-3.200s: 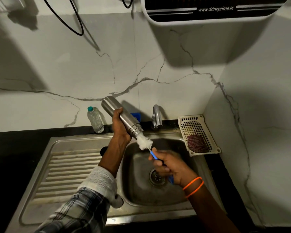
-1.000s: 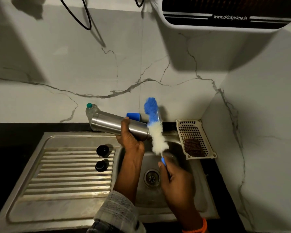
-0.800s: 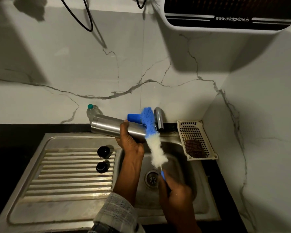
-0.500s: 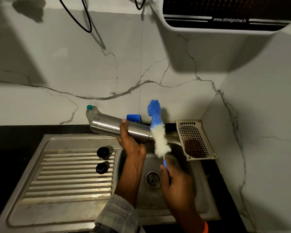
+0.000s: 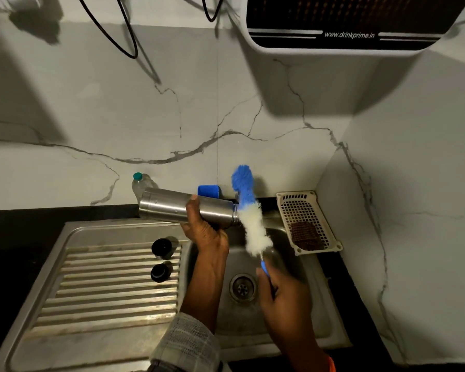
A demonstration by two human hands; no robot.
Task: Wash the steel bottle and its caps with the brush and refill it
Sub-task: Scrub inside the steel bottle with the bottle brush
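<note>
While the left hand (image 5: 204,229) grips the steel bottle (image 5: 183,208) around its middle, fingers and thumb curled round the barrel, the bottle lies nearly level in the air above the left rim of the sink basin (image 5: 293,312), its base pointing left and its narrow open neck pointing right. Its body is brushed silver metal with a shallow groove ringing the base end and a stepped shoulder before the threaded mouth; a few wet glints show on its side. Just at the mouth stands the bottle brush (image 5: 249,210), held almost upright and tilted a little left at the top: a blue bristle tip above, a longer white fluffy section below, then a thin blue handle. Its white part touches or sits just beside the bottle's neck; which one cannot be told. The right hand (image 5: 285,299) has its fingers closed round the lower handle, over the drain (image 5: 242,288).

Two black caps (image 5: 161,260) sit on the ribbed steel draining board (image 5: 113,285), one just behind the other, near the basin's edge. Behind the steel bottle, a clear plastic bottle (image 5: 140,183) with a green lid stands against the marble wall. A white perforated tray (image 5: 306,218) holding a brown scrubber rests at the basin's right.
</note>
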